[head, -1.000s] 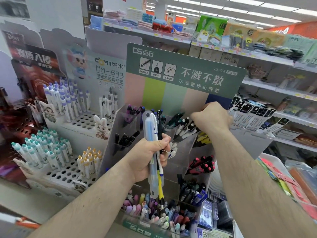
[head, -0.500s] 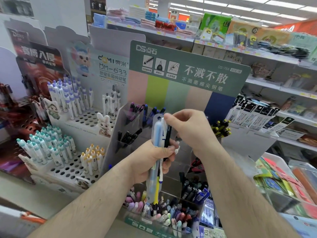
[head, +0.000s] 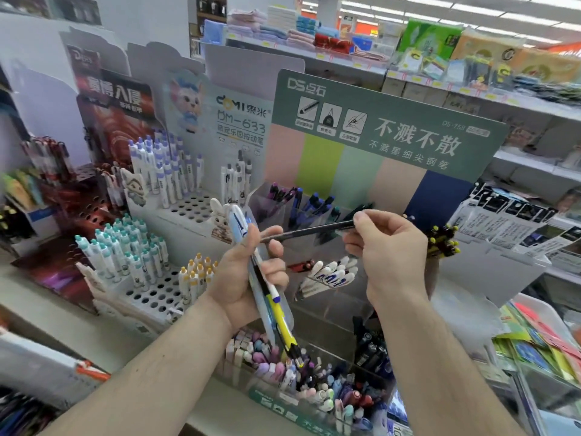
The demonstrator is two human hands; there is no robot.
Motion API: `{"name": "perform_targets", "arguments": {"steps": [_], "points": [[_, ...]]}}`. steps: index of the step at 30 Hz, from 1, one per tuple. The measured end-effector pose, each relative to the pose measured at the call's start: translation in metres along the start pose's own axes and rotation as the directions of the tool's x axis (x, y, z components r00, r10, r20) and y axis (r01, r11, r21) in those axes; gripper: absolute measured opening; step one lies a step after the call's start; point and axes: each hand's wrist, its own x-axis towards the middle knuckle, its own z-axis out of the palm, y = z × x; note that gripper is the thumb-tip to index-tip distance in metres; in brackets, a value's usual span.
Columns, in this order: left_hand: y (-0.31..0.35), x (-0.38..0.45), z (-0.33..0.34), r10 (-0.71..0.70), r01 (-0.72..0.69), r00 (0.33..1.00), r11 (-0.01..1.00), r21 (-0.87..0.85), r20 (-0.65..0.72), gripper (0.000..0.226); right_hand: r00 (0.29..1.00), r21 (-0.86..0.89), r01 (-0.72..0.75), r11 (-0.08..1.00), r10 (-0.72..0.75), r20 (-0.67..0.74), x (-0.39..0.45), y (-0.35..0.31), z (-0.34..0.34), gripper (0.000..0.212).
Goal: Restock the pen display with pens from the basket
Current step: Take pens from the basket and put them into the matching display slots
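While hands sort pens, the sign [head: 386, 121] reads "DS-758" — "不溅不散".

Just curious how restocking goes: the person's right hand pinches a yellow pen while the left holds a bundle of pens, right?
Not quite. The head view shows the right hand pinching a black pen, not a yellow one. The left hand does hold the bundle of pens.

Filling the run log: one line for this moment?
left hand: grips pen bundle | right hand: pinches dark pen | pen display: ahead

Two hands: left hand [head: 248, 278], right hand [head: 390, 250]. One dark pen [head: 309, 231] in right. Four display headers.
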Motion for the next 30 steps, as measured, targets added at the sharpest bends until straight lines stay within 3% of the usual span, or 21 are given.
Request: {"name": "perform_targets", "arguments": {"steps": [3,9,11,13,15,17,19,21,23,25,30], "points": [[0.010,-0.004,-0.013,0.010,0.037,0.980,0.973,-0.228,0.199,0.039,0.995,-0.009,-0.072,0.997,0.072,0.072,-0.006,0.006,0.011,0.011],[0.025,-0.017,-0.014,0.047,0.079,0.954,0.914,-0.398,0.297,0.040,0.915,0.220,-0.371,0.902,0.315,0.253,-0.014,0.009,0.035,0.005],[0.032,-0.020,-0.017,0.050,0.057,0.963,0.921,-0.385,0.263,0.039,0.924,0.282,-0.362,0.889,0.303,0.234,-0.014,0.007,0.040,0.005],[0.038,-0.023,-0.025,0.052,0.031,0.974,0.932,-0.361,0.220,0.035,0.975,0.277,-0.213,0.937,0.187,0.117,-0.010,0.004,0.044,0.008],[0.043,-0.025,-0.032,0.051,0.014,0.981,0.943,-0.334,0.185,0.030,0.999,0.161,0.024,0.987,-0.019,-0.029,-0.003,0.003,0.047,0.014],[0.047,-0.028,-0.036,0.042,-0.001,0.990,0.958,-0.287,0.134,0.025,0.963,-0.075,0.239,0.968,-0.246,-0.108,0.004,0.009,0.049,0.015],[0.049,-0.031,-0.037,0.058,-0.049,0.998,0.979,-0.200,0.039,0.027,0.902,-0.302,0.382,0.874,-0.423,-0.084,0.007,0.019,0.055,0.014],[0.050,-0.033,-0.033,0.074,-0.079,0.995,0.994,-0.080,-0.069,0.034,0.857,-0.423,0.465,0.777,-0.515,-0.002,0.006,0.030,0.063,0.007],[0.050,-0.036,-0.027,0.078,-0.070,0.982,0.996,0.051,-0.172,0.033,0.859,-0.525,0.474,0.707,-0.504,0.097,0.005,0.042,0.073,0.004],[0.049,-0.038,-0.022,0.086,-0.039,0.965,0.981,0.190,-0.247,0.022,0.894,-0.654,0.426,0.625,-0.400,0.200,0.007,0.051,0.079,0.008],[0.048,-0.044,-0.020,0.118,-0.003,0.958,0.916,0.401,-0.263,0.011,0.934,-0.826,0.347,0.445,-0.083,0.347,0.009,0.049,0.089,0.016]]}}
